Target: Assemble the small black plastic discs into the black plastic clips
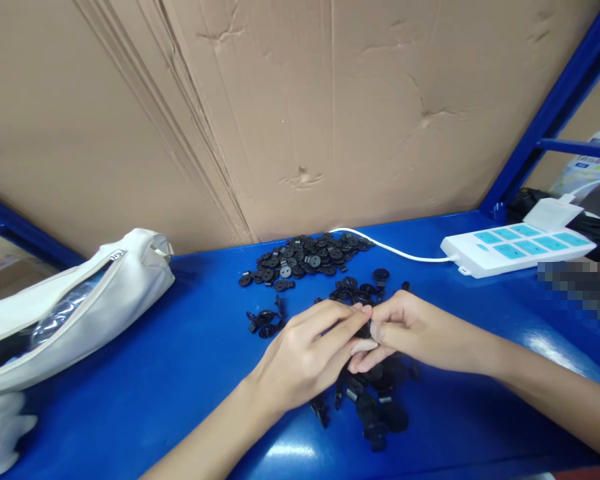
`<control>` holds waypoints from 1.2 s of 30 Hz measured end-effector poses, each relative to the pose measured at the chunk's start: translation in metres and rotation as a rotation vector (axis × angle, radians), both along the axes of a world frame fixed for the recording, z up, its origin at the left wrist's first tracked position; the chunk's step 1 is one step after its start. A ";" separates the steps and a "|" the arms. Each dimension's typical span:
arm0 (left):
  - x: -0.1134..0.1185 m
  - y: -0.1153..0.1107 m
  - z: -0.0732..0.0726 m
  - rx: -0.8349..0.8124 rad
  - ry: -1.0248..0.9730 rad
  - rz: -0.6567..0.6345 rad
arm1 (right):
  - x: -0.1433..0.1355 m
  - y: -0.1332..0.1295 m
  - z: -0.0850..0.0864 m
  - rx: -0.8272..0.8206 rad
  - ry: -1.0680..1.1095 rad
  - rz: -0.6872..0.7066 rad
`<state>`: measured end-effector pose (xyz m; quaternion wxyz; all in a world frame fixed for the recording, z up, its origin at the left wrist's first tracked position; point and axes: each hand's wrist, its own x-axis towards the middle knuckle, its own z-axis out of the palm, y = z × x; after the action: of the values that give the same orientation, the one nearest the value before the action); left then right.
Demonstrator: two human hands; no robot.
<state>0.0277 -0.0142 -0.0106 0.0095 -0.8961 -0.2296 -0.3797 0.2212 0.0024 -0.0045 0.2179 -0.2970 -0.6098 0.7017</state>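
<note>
My left hand [313, 350] and my right hand [400, 330] meet over the middle of the blue table. Pinched between their fingertips is a small black plastic part [364, 329], mostly covered by the fingers. Beneath and in front of the hands lie loose black parts [373, 407], some with a shiny metal piece. A few more black pieces [266, 323] rest left of my left hand. Farther back, against the cardboard, is a larger heap of round black parts with small tabs [310, 257].
A white power strip [520, 247] with blue sockets stands at the right, its white cable [390, 251] running behind the heap. An unzipped white bag [80, 307] lies at the left. Cardboard [290, 120] walls off the back, between blue metal frame bars [545, 113].
</note>
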 end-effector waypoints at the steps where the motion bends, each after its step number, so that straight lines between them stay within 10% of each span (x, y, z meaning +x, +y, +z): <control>1: 0.000 0.000 0.000 -0.010 -0.008 -0.006 | 0.000 0.000 0.000 0.006 0.002 0.006; 14: -0.002 0.000 -0.004 -0.002 -0.055 0.031 | -0.011 -0.013 -0.009 0.202 -0.008 -0.013; 36: -0.005 -0.003 0.005 0.195 0.146 0.082 | -0.010 -0.006 0.004 -0.148 0.209 -0.060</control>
<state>0.0223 -0.0174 -0.0057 0.1285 -0.9060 -0.2267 -0.3335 0.2109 -0.0033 -0.0003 0.2785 -0.2556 -0.5214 0.7650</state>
